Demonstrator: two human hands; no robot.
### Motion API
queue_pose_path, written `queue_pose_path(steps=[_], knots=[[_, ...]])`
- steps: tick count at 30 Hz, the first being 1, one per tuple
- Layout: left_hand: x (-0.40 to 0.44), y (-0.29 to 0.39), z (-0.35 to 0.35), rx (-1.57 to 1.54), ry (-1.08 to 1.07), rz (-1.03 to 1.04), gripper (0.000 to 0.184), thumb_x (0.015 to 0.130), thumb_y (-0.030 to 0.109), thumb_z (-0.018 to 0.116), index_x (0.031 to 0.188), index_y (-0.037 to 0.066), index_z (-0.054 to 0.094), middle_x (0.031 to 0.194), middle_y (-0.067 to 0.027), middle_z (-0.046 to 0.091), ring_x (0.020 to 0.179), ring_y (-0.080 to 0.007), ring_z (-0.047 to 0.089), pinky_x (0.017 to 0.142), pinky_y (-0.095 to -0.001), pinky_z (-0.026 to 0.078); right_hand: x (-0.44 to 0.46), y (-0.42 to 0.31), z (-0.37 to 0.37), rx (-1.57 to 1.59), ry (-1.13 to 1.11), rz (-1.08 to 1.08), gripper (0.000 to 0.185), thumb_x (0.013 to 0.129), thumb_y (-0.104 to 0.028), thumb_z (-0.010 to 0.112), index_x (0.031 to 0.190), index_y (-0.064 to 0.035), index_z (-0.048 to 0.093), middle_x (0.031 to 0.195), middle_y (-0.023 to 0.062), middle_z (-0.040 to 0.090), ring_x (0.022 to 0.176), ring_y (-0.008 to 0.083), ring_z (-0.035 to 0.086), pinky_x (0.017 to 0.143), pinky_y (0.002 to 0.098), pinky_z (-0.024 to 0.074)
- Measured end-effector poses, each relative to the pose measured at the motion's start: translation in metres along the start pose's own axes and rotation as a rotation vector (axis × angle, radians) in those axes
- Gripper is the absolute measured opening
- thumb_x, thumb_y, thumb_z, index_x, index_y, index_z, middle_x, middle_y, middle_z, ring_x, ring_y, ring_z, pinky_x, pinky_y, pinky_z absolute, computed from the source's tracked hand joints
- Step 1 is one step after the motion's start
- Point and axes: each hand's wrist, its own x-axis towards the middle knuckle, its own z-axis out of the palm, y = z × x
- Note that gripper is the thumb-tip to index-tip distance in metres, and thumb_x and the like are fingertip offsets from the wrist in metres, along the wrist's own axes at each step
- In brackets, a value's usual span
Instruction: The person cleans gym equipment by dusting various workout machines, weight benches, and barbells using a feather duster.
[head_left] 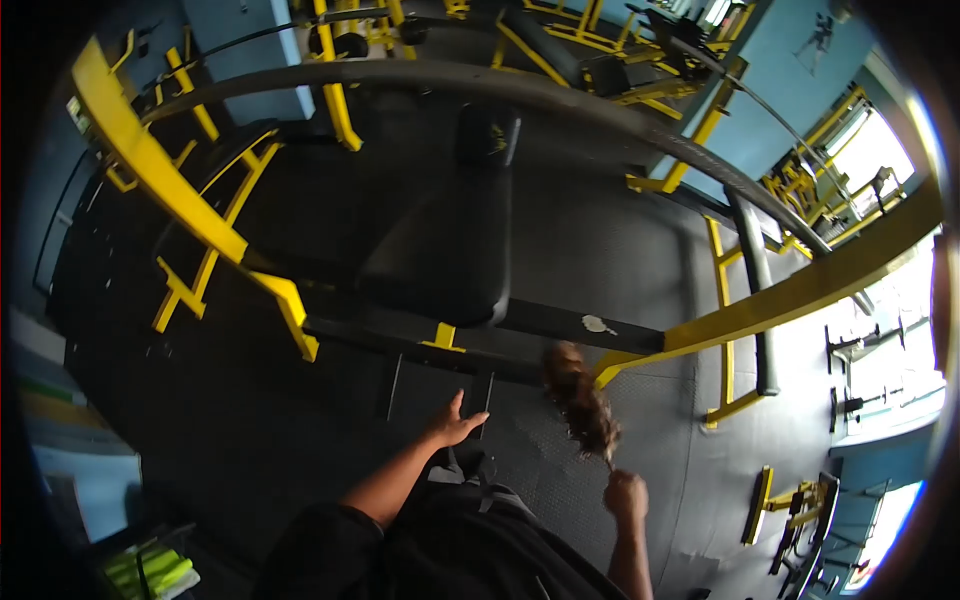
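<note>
My right hand (pixel 626 496) is closed around the thin handle of a brown feather duster (pixel 583 403), whose fluffy head points up and left beside the yellow leg of the rack. My left hand (pixel 458 424) has its fingers apart and holds nothing, just above my dark clothing. Ahead of both hands stands a black padded bench (pixel 440 250) with its narrow end away from me. A black crossbar (pixel 560 322) with a pale worn patch runs by the near end of the bench.
Yellow uprights (pixel 160 170) frame the bench on both sides, and a long dark bar (pixel 420 73) curves across it. Other machines stand behind. A weight rack (pixel 862 345) is by the bright right side. A green-yellow item (pixel 150 572) lies at lower left.
</note>
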Motion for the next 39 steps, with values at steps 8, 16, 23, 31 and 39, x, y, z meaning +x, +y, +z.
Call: queue_pose_path(steps=[8,16,23,31,39], knots=[[-0.021,0.015,-0.039,-0.203,0.17,0.115,0.102,0.075,0.064,0.055,0.138,-0.007,0.02,0.139,-0.0279,0.03,0.131,-0.0361,0.031,0.106,-0.0376,0.029,0.027,-0.094,-0.14,-0.175,0.265,-0.111,0.021,0.084,-0.018,0.048,0.094,-0.0089,0.063,0.086,0.0204,0.064,0.082,0.0367,0.062,0.073,0.046,0.0488],[-0.056,-0.053,-0.172,-0.178,0.134,0.045,0.097,0.077,0.06,0.056,0.137,-0.008,0.022,0.136,-0.0295,0.034,0.128,-0.036,0.036,0.105,-0.0377,0.031,-0.058,-0.22,-0.122,-0.384,0.173,-0.262,0.018,0.078,-0.015,0.052,0.084,-0.0056,0.066,0.085,0.0197,0.064,0.084,0.0343,0.063,0.074,0.0435,0.0499],[-0.081,-0.16,-0.335,-0.161,0.248,-0.107,0.096,0.076,0.061,0.056,0.136,-0.008,0.026,0.133,-0.0299,0.038,0.126,-0.036,0.039,0.103,-0.0373,0.033,-0.133,-0.323,-0.098,-0.386,-0.042,-0.129,0.027,0.082,-0.031,0.05,0.084,-0.0132,0.069,0.089,0.0149,0.064,0.085,0.0337,0.062,0.076,0.0455,0.0487],[-0.069,-0.147,-0.394,-0.214,0.2,0.052,0.097,0.076,0.058,0.059,0.137,-0.008,0.022,0.133,-0.0305,0.039,0.125,-0.0357,0.04,0.102,-0.0365,0.034,-0.067,-0.534,-0.076,-0.431,0.165,-0.351,0.019,0.073,-0.019,0.056,0.085,-0.0108,0.068,0.09,0.0129,0.066,0.086,0.0308,0.064,0.074,0.0397,0.0513],[-0.086,-0.208,-0.368,-0.436,0.259,0.09,0.103,0.075,0.05,0.065,0.142,-0.003,0.007,0.137,-0.0285,0.033,0.122,-0.0341,0.043,0.098,-0.0378,0.038,-0.092,-0.657,-0.006,-0.131,0.274,-0.725,0.017,0.083,-0.022,0.05,0.089,-0.0111,0.062,0.088,0.0159,0.065,0.084,0.0359,0.062,0.07,0.046,0.049]])
